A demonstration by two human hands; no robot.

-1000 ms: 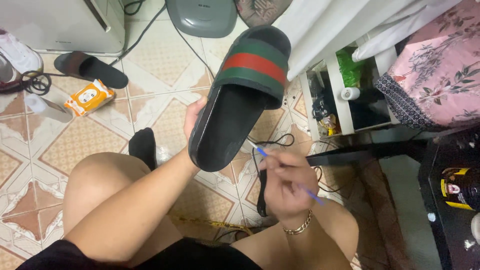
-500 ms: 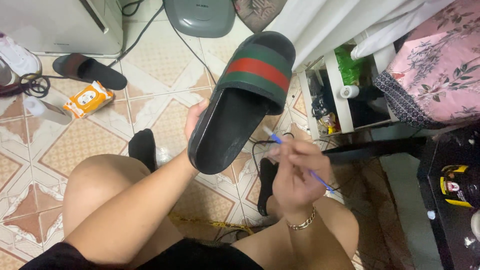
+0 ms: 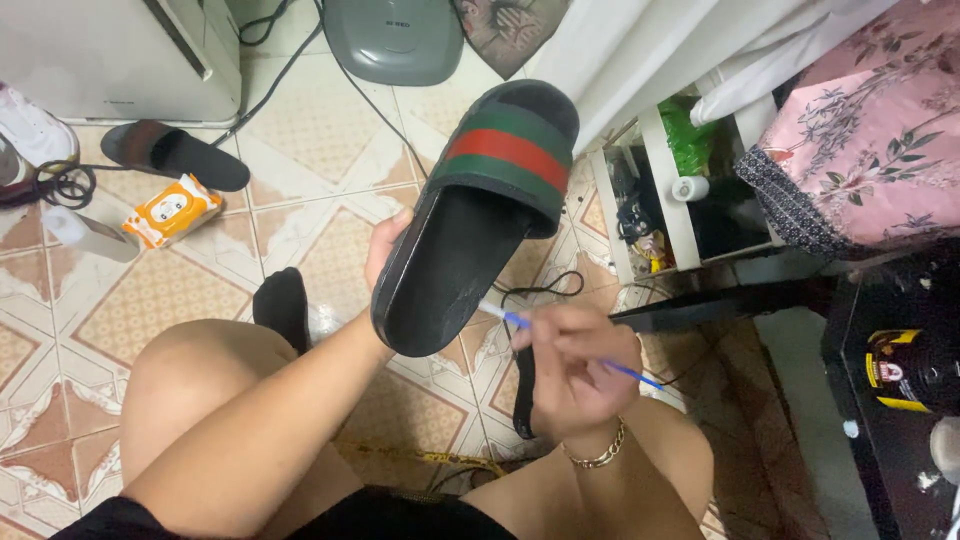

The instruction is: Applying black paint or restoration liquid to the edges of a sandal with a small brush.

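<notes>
Black slide sandal with green-and-red strap held up over the tiled floor, footbed facing up, gripped from beneath by left hand. Right hand closed around thin blue-handled tool, tip at sandal's edge. Footbed apparently still scuffed; work judged unfinished.

My arms are bare, no sleeves. Gold chain bracelet on my right wrist. Black shorts; legs bare.
</notes>
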